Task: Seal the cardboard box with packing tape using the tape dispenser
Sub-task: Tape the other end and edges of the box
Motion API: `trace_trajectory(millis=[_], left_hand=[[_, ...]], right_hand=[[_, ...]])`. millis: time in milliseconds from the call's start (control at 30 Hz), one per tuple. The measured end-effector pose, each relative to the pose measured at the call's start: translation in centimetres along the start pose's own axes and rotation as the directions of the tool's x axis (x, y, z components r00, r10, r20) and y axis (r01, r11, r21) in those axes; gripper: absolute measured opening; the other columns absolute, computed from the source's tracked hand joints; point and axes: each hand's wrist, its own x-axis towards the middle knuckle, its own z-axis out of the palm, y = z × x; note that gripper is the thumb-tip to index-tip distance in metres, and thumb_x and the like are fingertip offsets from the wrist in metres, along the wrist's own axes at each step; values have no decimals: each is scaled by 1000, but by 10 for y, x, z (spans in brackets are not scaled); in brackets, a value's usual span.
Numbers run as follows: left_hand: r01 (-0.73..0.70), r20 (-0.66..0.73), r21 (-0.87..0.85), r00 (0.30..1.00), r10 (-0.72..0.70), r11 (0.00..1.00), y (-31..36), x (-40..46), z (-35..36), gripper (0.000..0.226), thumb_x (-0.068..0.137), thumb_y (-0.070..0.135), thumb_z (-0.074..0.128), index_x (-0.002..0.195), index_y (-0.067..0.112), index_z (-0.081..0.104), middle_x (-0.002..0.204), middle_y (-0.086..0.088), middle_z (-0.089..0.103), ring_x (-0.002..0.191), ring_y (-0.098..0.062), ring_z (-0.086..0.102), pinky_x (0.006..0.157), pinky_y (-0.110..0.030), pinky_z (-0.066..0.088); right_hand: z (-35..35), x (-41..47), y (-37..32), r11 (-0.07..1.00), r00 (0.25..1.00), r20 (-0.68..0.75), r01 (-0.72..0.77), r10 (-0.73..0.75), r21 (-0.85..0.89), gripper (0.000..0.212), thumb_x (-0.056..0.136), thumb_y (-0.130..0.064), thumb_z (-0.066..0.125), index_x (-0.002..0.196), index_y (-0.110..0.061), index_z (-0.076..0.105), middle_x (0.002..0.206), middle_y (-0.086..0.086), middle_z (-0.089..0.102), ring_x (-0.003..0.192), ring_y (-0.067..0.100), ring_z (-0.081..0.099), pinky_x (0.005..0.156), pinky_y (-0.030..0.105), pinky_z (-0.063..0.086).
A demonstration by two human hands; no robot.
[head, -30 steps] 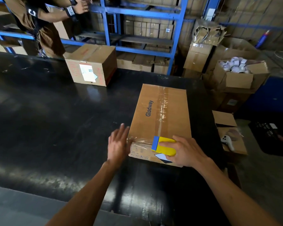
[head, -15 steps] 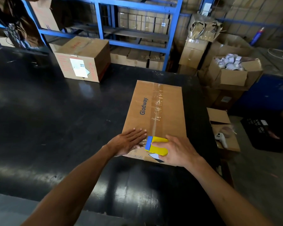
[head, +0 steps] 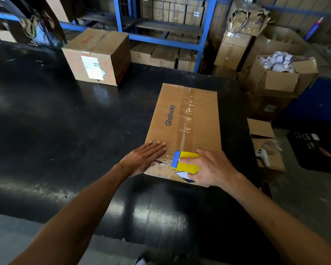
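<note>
A long brown cardboard box [head: 204, 115] printed "Glodway" lies flat on the black table [head: 65, 131]. Clear packing tape [head: 187, 111] runs along its top seam, wrinkled in places. My right hand [head: 212, 167] grips a yellow and blue tape dispenser [head: 185, 162] at the box's near edge, over the seam's end. My left hand [head: 143, 159] lies flat, palm down, on the near left corner of the box, fingers together, right beside the dispenser's blue end.
A second cardboard box [head: 97, 56] with a white label stands at the table's far side. Blue shelving [head: 161, 37] with cartons is behind. Right of the table are an open carton of white items [head: 281, 73], a low box with a white controller [head: 263, 155], and a black crate [head: 313, 150].
My left hand came from beside the box's near corner onto its top and now presses flat there. The dispenser and right hand stayed at the near edge. The view shifted slightly.
</note>
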Motion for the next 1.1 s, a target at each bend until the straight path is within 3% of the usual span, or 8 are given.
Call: trace_trajectory(millis=[133, 300, 467, 633, 800, 1100], left_hand=[[-2, -37, -15, 999, 2, 1000, 0, 0, -1, 57, 107, 41, 31, 152, 7, 36, 159, -10, 35, 147, -25, 33, 119, -43, 32], [-9, -32, -11, 999, 9, 1000, 1, 1, -3, 56, 109, 41, 27, 154, 8, 32, 161, -9, 32, 149, -24, 29, 120, -44, 29], [28, -45, 2, 999, -28, 1000, 13, 2, -1, 62, 106, 40, 39, 156, 5, 26, 163, -13, 24, 152, -27, 20, 121, -49, 26], [-109, -35, 6, 993, 110, 994, 47, 47, -1, 62, 107, 41, 33, 155, 2, 25, 164, -15, 19, 153, -29, 14, 124, -46, 16], [-93, -14, -17, 996, 93, 996, 55, 64, 12, 56, 109, 38, 25, 154, 5, 32, 162, -12, 27, 151, -24, 25, 118, -44, 31], [-82, 2, -46, 997, 82, 996, 55, 63, 8, 56, 109, 39, 24, 153, 6, 33, 161, -12, 31, 148, -25, 32, 118, -43, 32]], right_hand=[[-4, -11, 15, 998, 1000, 18, 7, -6, -58, 55, 86, -62, 52, 139, -61, 39, 117, -4, 58, 110, 21, 60, 74, 30, 35], [-1, -34, 40, 997, 998, 53, -30, 34, -69, 58, 85, -65, 52, 140, -61, 35, 116, -3, 57, 101, 21, 61, 76, 33, 43], [-2, -24, 40, 999, 993, 110, -32, 36, -38, 56, 88, -59, 50, 142, -57, 36, 119, -1, 55, 105, 22, 58, 75, 34, 36], [-4, -24, 42, 999, 993, 112, -35, 35, 1, 54, 90, -52, 54, 142, -55, 40, 117, 2, 57, 104, 24, 58, 79, 35, 41], [-2, -24, 43, 1000, 993, 117, -17, 18, -13, 53, 92, -52, 53, 142, -54, 39, 122, 4, 55, 105, 26, 58, 84, 38, 46], [1, -24, 47, 1000, 996, 90, 8, -6, -19, 54, 90, -54, 54, 142, -55, 39, 116, 5, 57, 102, 25, 57, 81, 37, 41]])
